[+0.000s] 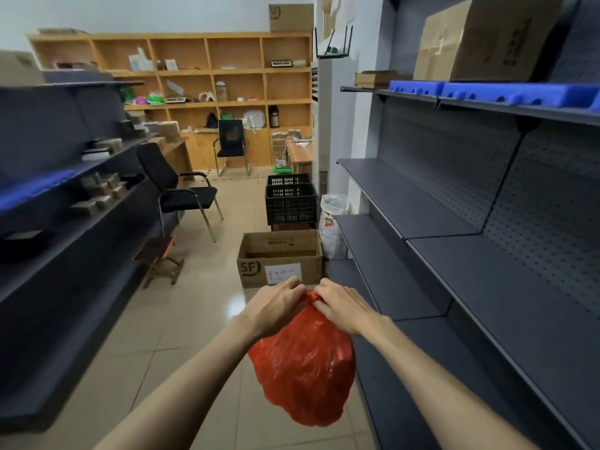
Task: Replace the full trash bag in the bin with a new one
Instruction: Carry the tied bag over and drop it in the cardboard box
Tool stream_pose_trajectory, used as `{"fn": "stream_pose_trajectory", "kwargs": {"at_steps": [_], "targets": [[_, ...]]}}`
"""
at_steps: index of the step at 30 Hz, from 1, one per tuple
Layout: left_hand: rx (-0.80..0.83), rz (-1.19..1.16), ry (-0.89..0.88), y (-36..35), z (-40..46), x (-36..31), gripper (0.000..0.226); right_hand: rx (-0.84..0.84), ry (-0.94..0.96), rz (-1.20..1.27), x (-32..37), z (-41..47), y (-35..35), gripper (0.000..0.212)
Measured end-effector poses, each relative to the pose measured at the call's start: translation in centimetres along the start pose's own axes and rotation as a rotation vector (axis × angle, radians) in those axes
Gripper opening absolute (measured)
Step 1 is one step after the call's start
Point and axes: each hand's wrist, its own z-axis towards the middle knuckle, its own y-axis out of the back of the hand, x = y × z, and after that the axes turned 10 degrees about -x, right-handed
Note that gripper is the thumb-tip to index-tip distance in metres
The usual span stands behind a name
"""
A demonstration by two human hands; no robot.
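The red trash bag (305, 362) hung in the air in the lower middle of the view, gathered at its neck and bulging full below, clear of the tiled floor (181, 319). Both sets of fingers were curled tight on the bunched neck, touching each other at the bag's 12 o'clock. The fingers (297, 285) of the left hand (276, 306) were closed around the twisted plastic from the 10 o'clock side. The right hand (344, 306) pinched the same knot of plastic from the 2 o'clock side, knuckles up. Neither hand showed any gap between fingers and bag. Two bare forearms ran back from the wrists toward 7 and 5 o'clock, out of the bottom edge.

Just beyond the hands, at 12 o'clock, an open cardboard box (279, 258) marked "SF" stood on the floor. Behind it, further along 12 o'clock, sat stacked black plastic crates (290, 203). Beside the crates, at about 1 o'clock, stood a white sack (332, 222) with its mouth open, against the dark metal shelving (487, 254) that filled the right side from 1 to 4 o'clock. More dark shelving (65, 222) lined the left side from 8 to 10 o'clock. A black chair (181, 190) stood at 11 o'clock, with wooden shelves (207, 73) across the far wall.
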Motion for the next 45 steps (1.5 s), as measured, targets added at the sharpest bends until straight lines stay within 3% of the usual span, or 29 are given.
{"fn": "stream_pose_trajectory", "kwargs": {"at_steps": [5,13,20,31,36,45], "targets": [[0.045,0.03,0.029,-2.6,5.6,4.4,0.052,0.026,0.041,0.038,-4.5,6.9,-0.8,0.026],[0.049,0.061,0.148,-5.8,14.5,11.3,0.033,0.074,0.124,0.088,-11.4,19.3,-2.7,0.026],[0.106,0.092,0.241,-8.1,20.9,19.5,0.038,0.089,0.174,0.088,-14.7,30.5,-5.7,0.026],[0.143,0.054,0.157,-12.8,32.7,37.5,0.047,0.075,0.215,-0.005,-19.0,50.6,-10.9,0.028],[0.119,0.063,0.118,-15.2,38.9,44.8,0.036,0.026,0.201,-0.063,-21.5,59.4,-12.8,0.03],[0.118,0.056,0.135,-21.3,50.0,56.9,0.047,0.01,0.138,-0.006,-28.3,74.5,-17.5,0.027]]}}
